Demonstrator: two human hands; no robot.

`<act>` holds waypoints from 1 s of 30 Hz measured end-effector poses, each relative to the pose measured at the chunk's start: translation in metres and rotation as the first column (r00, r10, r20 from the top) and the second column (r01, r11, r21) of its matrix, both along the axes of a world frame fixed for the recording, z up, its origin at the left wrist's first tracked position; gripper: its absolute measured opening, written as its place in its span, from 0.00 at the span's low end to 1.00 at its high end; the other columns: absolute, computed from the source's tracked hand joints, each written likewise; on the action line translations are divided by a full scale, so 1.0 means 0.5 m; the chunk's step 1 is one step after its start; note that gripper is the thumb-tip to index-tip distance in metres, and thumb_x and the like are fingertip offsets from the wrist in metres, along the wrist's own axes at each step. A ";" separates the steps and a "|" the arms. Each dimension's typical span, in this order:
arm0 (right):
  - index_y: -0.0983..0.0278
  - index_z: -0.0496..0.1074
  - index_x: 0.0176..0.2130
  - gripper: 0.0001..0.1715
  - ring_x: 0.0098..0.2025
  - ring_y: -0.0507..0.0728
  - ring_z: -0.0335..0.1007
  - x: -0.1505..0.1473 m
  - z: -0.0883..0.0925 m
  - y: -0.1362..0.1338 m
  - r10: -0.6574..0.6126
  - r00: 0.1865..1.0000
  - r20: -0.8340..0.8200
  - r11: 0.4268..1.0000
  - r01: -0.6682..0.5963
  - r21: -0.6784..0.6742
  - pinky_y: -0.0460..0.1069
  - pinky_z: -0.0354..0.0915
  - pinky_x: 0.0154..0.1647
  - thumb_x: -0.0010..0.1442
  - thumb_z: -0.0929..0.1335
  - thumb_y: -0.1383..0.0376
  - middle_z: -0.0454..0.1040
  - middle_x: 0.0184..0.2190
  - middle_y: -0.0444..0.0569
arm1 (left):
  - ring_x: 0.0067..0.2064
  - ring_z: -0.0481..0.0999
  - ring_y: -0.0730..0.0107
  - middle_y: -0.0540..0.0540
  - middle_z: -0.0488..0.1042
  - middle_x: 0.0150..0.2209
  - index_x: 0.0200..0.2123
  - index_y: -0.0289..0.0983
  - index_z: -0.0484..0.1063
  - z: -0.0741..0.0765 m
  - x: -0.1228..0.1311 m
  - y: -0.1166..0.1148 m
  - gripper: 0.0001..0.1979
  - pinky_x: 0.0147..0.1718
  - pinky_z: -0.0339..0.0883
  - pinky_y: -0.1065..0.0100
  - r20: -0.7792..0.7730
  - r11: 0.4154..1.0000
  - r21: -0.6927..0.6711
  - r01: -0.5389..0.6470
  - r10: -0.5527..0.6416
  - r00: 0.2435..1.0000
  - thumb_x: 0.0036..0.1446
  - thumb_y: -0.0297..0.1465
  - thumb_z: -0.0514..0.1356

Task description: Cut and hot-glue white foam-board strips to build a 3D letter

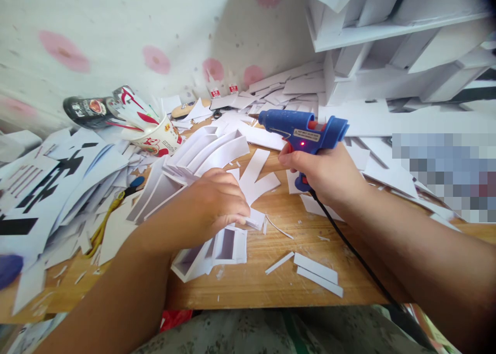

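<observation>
My right hand (329,173) is closed around the handle of a blue hot glue gun (287,124). Its red light glows, its nozzle points left, and a black cord (349,245) runs from the handle towards the table edge. Low over the table, my left hand (219,201) has its fingers curled onto a small white board piece (256,219); the fingers partly cover it. Just below that hand lies a white open-topped frame (230,245) with compartments. Curved white board walls (220,150) stand behind it. Flat white offcuts (258,181) lie between the two hands.
A paper cup (163,139) with tools and a tilted black container (87,111) stand at back left. Yellow-handled pliers (104,227) rest among white sheets. Small glue bottles (215,88) are near the wall. A white board structure (364,75) rises at right; cut strips (318,274) lie in front.
</observation>
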State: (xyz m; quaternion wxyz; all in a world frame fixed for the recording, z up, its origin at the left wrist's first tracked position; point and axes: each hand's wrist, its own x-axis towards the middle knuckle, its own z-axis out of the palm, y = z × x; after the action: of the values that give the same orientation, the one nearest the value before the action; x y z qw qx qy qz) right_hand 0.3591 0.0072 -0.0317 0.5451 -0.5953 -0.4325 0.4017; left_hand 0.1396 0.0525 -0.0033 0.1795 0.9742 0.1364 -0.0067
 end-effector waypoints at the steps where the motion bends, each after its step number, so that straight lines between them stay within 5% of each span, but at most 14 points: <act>1: 0.63 0.69 0.25 0.05 0.22 0.50 0.56 0.000 0.000 0.000 -0.001 1.000 -0.003 1.000 0.001 -0.003 0.46 0.54 0.19 0.45 0.70 0.67 0.65 0.22 0.42 | 0.40 0.70 0.67 0.53 0.77 0.33 0.33 0.41 0.74 0.000 0.001 0.000 0.11 0.48 0.54 0.63 -0.001 1.000 -0.005 -0.003 0.003 1.000 0.67 0.31 0.54; 11: 0.63 0.69 0.27 0.06 0.24 0.51 0.57 0.000 0.002 -0.004 0.002 1.000 -0.003 1.000 -0.002 0.000 0.46 0.54 0.19 0.45 0.70 0.65 0.66 0.24 0.42 | 0.41 0.73 0.69 0.52 0.79 0.36 0.37 0.42 0.77 0.013 -0.010 0.007 0.10 0.50 0.57 0.63 0.042 0.996 -0.078 -0.043 0.046 0.998 0.67 0.33 0.55; 16: 0.62 0.70 0.24 0.05 0.23 0.52 0.61 0.009 0.013 -0.001 0.165 0.985 0.050 0.984 -0.168 0.059 0.48 0.59 0.22 0.43 0.71 0.67 0.68 0.22 0.43 | 0.40 0.74 0.69 0.48 0.79 0.35 0.34 0.38 0.77 0.032 -0.035 0.026 0.11 0.44 0.64 0.65 0.178 0.983 -0.073 -0.168 0.178 0.968 0.65 0.30 0.55; 24: 0.60 0.72 0.25 0.02 0.25 0.57 0.68 0.058 0.041 -0.013 0.412 0.844 0.343 0.885 -0.461 0.071 0.51 0.63 0.25 0.44 0.70 0.66 0.75 0.24 0.46 | 0.39 0.76 0.71 0.50 0.79 0.36 0.35 0.39 0.78 0.013 -0.046 0.044 0.10 0.41 0.66 0.68 0.133 0.930 -0.140 -0.339 0.357 0.924 0.63 0.31 0.56; 30: 0.60 0.62 0.23 0.07 0.24 0.53 0.61 0.034 0.046 -0.034 0.685 0.606 0.404 0.690 -0.718 -0.092 0.49 0.61 0.25 0.45 0.66 0.70 0.67 0.21 0.42 | 0.41 0.76 0.72 0.51 0.79 0.38 0.36 0.40 0.78 0.006 -0.043 0.047 0.09 0.43 0.65 0.70 0.153 0.863 -0.194 -0.467 0.497 0.854 0.61 0.30 0.56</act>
State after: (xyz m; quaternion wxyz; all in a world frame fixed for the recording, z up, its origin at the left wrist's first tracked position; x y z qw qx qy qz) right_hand 0.3763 -0.0097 -0.0086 0.2642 -0.4255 -0.7500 0.4320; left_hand 0.1179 0.0758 -0.0001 0.2609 0.8881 0.3571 0.1251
